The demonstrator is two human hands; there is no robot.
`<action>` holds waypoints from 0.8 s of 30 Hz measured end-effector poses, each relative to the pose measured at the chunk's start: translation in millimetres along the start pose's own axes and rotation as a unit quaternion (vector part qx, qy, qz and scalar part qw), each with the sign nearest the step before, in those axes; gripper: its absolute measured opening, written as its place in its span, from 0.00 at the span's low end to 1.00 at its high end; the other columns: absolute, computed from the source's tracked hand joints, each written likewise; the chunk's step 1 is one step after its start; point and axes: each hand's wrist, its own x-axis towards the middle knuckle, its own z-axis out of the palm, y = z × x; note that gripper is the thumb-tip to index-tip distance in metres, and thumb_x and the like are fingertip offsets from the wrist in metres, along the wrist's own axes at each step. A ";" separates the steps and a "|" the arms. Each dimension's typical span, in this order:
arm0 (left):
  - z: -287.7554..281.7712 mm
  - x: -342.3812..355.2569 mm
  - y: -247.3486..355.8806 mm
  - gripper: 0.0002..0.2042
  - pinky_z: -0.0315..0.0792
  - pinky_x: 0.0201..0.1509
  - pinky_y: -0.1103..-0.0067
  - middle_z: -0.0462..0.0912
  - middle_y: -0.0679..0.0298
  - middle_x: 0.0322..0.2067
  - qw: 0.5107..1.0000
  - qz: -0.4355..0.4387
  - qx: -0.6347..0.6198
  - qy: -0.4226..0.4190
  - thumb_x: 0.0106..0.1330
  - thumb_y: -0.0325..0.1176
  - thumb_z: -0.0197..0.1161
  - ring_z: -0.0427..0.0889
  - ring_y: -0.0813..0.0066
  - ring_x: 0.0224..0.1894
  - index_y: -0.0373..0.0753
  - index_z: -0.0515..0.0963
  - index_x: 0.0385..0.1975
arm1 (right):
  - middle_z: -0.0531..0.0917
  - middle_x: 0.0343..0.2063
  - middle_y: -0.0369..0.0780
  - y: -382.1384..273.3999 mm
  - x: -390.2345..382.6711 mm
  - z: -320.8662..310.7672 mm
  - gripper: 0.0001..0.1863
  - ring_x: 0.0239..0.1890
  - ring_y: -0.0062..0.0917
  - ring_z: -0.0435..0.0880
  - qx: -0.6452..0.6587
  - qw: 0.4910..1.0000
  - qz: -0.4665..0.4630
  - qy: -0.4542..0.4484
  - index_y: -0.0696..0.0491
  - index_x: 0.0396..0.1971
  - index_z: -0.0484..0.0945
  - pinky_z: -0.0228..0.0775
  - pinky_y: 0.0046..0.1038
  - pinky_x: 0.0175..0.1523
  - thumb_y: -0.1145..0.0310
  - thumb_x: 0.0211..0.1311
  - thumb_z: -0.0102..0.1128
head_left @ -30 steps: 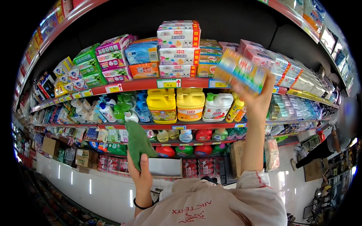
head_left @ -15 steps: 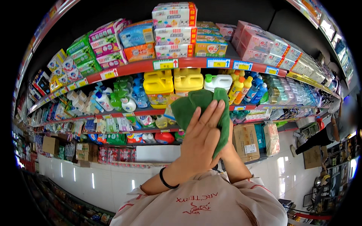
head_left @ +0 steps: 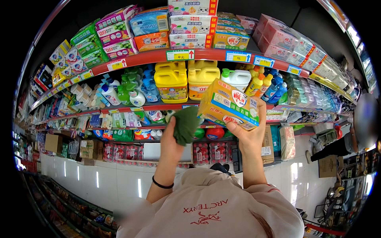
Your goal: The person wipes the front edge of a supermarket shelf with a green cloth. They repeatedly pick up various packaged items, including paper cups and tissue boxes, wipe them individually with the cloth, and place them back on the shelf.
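Observation:
My right hand grips an orange-yellow soap box with blue and white panels by its right end, thumb along its near side. The box is held tilted in front of the middle shelf. To its left, my left hand clutches a dark green cloth, which is bunched up and stands clear of the box's left end. A black band circles my left wrist. Behind the box are yellow jugs and a white jug with a green cap.
Boxed soap packs are stacked on the red-edged upper shelf. Bottles line the shelf below. Cartons and red shrink-wrapped packs sit low down. A person stands at the far right on the tiled floor.
My hands were close together, with the cloth covering most of the box. They have parted: the cloth has moved left and down in my left hand, and the box now shows in my right.

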 end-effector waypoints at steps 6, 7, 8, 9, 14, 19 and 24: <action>22.9 -1.9 -20.9 0.20 0.68 0.66 0.64 0.76 0.60 0.59 0.947 -0.123 -0.253 -0.156 0.79 0.45 0.40 0.75 0.64 0.61 0.42 0.69 0.62 | 0.74 0.52 0.42 36.0 1.8 23.4 0.42 0.54 0.27 0.77 -0.163 0.982 -0.077 -0.054 0.54 0.57 0.62 0.71 0.30 0.60 0.76 0.42 0.81; 19.3 -0.3 -16.3 0.20 0.68 0.66 0.63 0.77 0.60 0.58 0.950 -0.120 -0.246 -0.151 0.79 0.45 0.39 0.75 0.64 0.61 0.42 0.69 0.61 | 0.75 0.52 0.43 38.8 0.0 20.8 0.42 0.54 0.26 0.77 -0.199 0.975 -0.064 -0.073 0.54 0.57 0.62 0.71 0.29 0.60 0.77 0.42 0.81; 10.3 -1.2 -10.5 0.20 0.67 0.67 0.62 0.77 0.59 0.58 0.937 -0.115 -0.261 -0.202 0.79 0.44 0.39 0.75 0.63 0.61 0.41 0.69 0.61 | 0.76 0.51 0.43 40.6 -1.3 15.0 0.43 0.55 0.25 0.77 -0.214 0.972 -0.037 -0.087 0.55 0.56 0.63 0.70 0.29 0.61 0.77 0.41 0.82; 11.7 -5.1 1.4 0.21 0.67 0.67 0.62 0.77 0.58 0.58 0.952 -0.094 -0.251 -0.145 0.79 0.44 0.40 0.75 0.61 0.61 0.39 0.70 0.61 | 0.76 0.51 0.42 36.7 -3.6 10.5 0.42 0.55 0.25 0.77 -0.203 0.975 -0.013 -0.090 0.55 0.56 0.63 0.70 0.29 0.61 0.76 0.41 0.82; 0.7 -9.6 64.0 0.22 0.72 0.64 0.61 0.79 0.58 0.57 0.990 0.097 -0.101 -0.021 0.76 0.46 0.47 0.78 0.63 0.60 0.37 0.73 0.59 | 0.75 0.53 0.42 21.2 -9.8 -22.7 0.41 0.57 0.25 0.75 -0.177 0.974 0.039 -0.139 0.54 0.57 0.63 0.68 0.31 0.64 0.76 0.43 0.81; -36.0 -0.8 30.2 0.28 0.67 0.68 0.64 0.74 0.57 0.63 0.995 -0.074 -0.059 -0.039 0.76 0.54 0.46 0.75 0.61 0.62 0.38 0.67 0.65 | 0.71 0.61 0.44 14.4 -8.8 -10.8 0.43 0.63 0.27 0.71 -0.070 0.961 0.097 -0.250 0.54 0.59 0.63 0.66 0.32 0.66 0.76 0.43 0.81; -56.3 -16.8 -20.6 0.39 0.75 0.58 0.51 0.69 0.48 0.64 0.969 -0.125 -0.097 -0.188 0.63 0.58 0.62 0.73 0.47 0.62 0.37 0.63 0.67 | 0.72 0.60 0.45 13.2 22.6 -8.8 0.40 0.63 0.43 0.72 -0.279 0.844 0.041 -0.456 0.53 0.60 0.63 0.68 0.38 0.64 0.67 0.48 0.78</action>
